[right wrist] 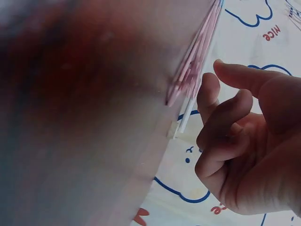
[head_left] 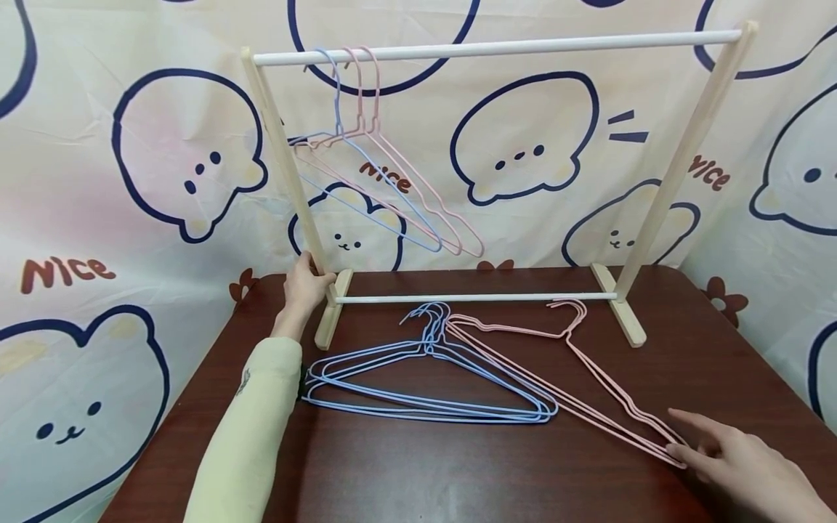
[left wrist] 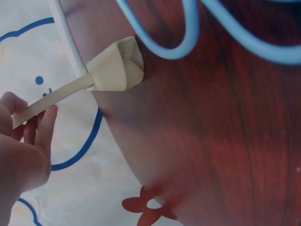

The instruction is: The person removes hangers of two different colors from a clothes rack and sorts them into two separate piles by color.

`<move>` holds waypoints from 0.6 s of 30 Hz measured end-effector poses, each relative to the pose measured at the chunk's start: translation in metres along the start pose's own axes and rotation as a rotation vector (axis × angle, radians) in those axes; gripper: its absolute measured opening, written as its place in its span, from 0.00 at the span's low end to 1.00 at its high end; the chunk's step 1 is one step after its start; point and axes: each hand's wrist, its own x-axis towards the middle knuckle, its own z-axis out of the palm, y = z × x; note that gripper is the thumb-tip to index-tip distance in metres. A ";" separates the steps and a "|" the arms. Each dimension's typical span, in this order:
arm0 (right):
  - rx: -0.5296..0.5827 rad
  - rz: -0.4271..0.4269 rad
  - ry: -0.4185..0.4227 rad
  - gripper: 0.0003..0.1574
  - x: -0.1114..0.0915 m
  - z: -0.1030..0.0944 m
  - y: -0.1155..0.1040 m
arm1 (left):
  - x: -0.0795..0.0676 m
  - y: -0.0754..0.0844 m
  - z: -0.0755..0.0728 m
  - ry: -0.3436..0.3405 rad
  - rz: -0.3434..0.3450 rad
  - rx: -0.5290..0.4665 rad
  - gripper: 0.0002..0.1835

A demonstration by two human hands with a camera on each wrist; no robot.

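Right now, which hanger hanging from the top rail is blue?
The leftmost one: the blue hanger, closest to the rack's left post. The other two, pink hangers, hang to its right.

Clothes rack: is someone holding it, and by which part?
The left hand grips the clothes rack low on its left wooden upright, near the foot.

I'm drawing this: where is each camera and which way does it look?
Head: on the head, facing forward and down at the rack; left hand, right hand, left sleeve show.
Left wrist: worn there, facing the rack's post and foot; left hand shows.
Right wrist: worn there, facing pink hangers; right hand shows.
Head and left wrist share blue hangers.
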 end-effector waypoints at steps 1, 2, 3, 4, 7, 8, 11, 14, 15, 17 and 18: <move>-0.012 -0.010 0.010 0.52 0.000 -0.002 -0.002 | 0.000 0.001 -0.001 -0.010 -0.002 0.000 0.23; -0.021 -0.018 0.022 0.52 -0.001 -0.004 -0.005 | 0.000 0.002 -0.003 -0.024 -0.002 0.000 0.24; -0.032 -0.028 0.038 0.52 -0.002 -0.006 -0.008 | 0.000 0.003 -0.004 -0.038 -0.002 -0.001 0.25; -0.042 -0.039 0.053 0.52 -0.003 -0.008 -0.012 | 0.000 0.004 -0.006 -0.055 -0.001 -0.001 0.26; -0.065 -0.076 0.111 0.48 -0.007 -0.017 -0.026 | 0.001 0.007 -0.008 -0.100 0.004 0.011 0.28; -0.069 -0.092 0.137 0.47 -0.008 -0.020 -0.033 | 0.001 0.008 -0.009 -0.110 0.006 0.015 0.27; -0.087 -0.153 0.241 0.41 -0.012 -0.027 -0.053 | 0.002 0.010 -0.010 -0.114 0.019 0.038 0.26; -0.093 -0.231 0.359 0.34 -0.015 -0.033 -0.076 | 0.001 0.011 -0.010 -0.097 0.031 0.063 0.25; -0.099 -0.261 0.394 0.32 -0.015 -0.035 -0.083 | 0.001 0.012 -0.009 -0.089 0.035 0.075 0.25; -0.110 -0.331 0.476 0.27 -0.015 -0.039 -0.098 | 0.001 0.011 -0.008 -0.073 0.040 0.093 0.24; -0.117 -0.367 0.515 0.25 -0.015 -0.040 -0.105 | 0.001 0.011 -0.008 -0.066 0.042 0.100 0.24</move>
